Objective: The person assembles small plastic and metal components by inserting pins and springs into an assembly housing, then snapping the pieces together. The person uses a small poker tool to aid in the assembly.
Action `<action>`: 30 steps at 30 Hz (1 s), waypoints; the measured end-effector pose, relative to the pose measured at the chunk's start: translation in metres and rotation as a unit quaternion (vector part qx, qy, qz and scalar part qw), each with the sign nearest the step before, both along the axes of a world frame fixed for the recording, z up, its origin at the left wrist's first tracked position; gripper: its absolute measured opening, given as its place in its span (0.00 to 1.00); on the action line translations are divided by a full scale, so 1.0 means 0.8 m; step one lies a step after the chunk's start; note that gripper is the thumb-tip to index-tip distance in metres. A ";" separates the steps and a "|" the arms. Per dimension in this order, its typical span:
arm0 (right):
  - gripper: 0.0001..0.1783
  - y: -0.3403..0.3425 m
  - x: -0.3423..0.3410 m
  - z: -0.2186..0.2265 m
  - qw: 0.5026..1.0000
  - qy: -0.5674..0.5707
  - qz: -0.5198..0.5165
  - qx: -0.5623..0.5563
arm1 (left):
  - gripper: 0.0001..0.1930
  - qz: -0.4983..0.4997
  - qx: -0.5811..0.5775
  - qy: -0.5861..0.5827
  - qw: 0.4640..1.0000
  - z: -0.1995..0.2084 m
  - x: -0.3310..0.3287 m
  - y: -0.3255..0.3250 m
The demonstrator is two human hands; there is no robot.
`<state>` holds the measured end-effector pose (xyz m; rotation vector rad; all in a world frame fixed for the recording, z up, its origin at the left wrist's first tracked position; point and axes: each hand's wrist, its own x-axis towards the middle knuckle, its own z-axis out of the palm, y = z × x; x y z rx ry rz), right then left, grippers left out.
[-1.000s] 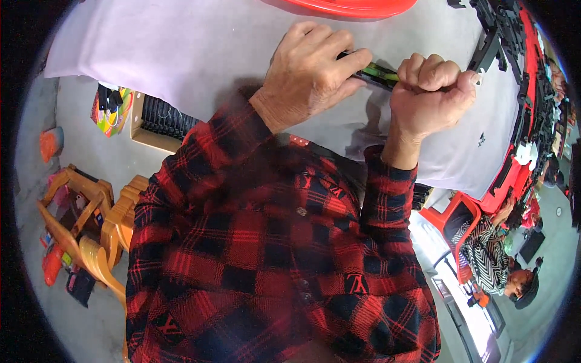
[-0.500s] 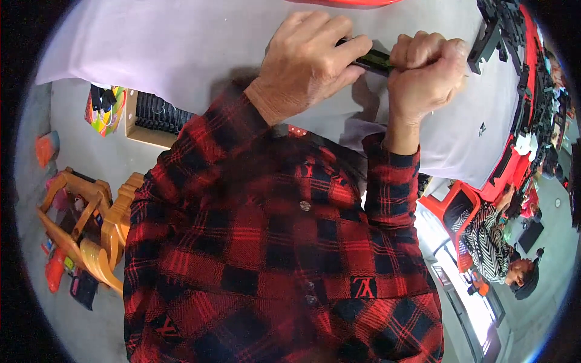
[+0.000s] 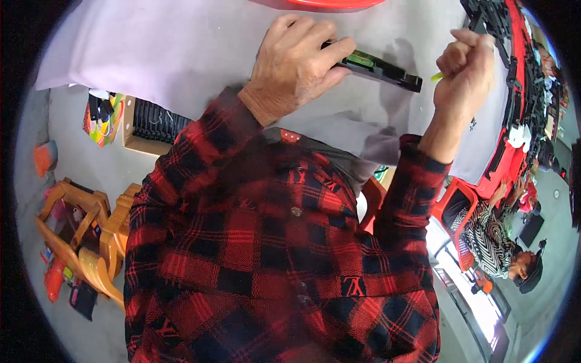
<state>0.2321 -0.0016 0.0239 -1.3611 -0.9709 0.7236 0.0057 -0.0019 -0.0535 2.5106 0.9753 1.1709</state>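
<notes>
Presently, a pale cloth-covered table (image 3: 157, 48) lies below; red basin (image 3: 333, 3) at the view's upper edge (only part shows). Left hand (image 3: 296, 66) pinches one end of a black strip (image 3: 387, 72) over the table, free end rightward. Right hand (image 3: 465, 72), fingers curled, holds a small yellow-green piece (image 3: 436, 77), apart from the strip.

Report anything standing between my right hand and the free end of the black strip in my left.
Nothing visible does: between the right hand and the free end of the black strip in the left hand, only pale cloth shows. A yellow-green piece sticks out of the right hand into that gap.
</notes>
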 end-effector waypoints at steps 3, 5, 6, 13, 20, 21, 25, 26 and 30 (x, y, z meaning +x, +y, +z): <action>0.23 0.012 0.054 -0.026 0.943 -0.301 -0.014 -0.137 | 0.23 0.005 -0.002 0.010 1.000 -0.002 0.001 -0.001; 0.23 0.012 0.053 -0.033 0.894 -0.416 -0.021 -0.163 | 0.25 -0.003 0.004 -0.013 1.000 0.001 0.002 0.003; 0.23 0.013 0.061 -0.042 0.894 -0.417 -0.020 -0.162 | 0.27 -0.010 0.009 -0.034 0.999 0.003 0.002 0.005; 0.17 0.013 0.061 -0.058 0.816 -0.575 -0.024 -0.058 | 0.31 0.002 0.001 -0.097 0.995 0.022 -0.026 0.008; 0.09 0.023 -0.016 -0.023 0.934 -0.346 0.081 -0.026 | 0.16 0.061 -0.171 -0.307 0.934 -0.003 -0.044 0.005; 0.08 0.029 -0.026 -0.021 0.939 -0.324 0.114 -0.031 | 0.16 0.063 -0.164 -0.308 0.935 -0.003 -0.045 0.006; 0.07 0.052 -0.059 -0.015 0.937 -0.292 0.190 -0.033 | 0.09 0.102 -0.217 -0.340 0.909 0.001 -0.043 0.006; 0.08 0.060 -0.066 -0.014 0.922 -0.329 0.203 -0.029 | 0.07 0.103 -0.225 -0.338 0.908 0.003 -0.043 0.006; 0.09 0.087 -0.086 -0.023 0.892 -0.383 0.235 -0.042 | 0.06 0.103 -0.227 -0.338 0.908 -0.002 -0.042 0.009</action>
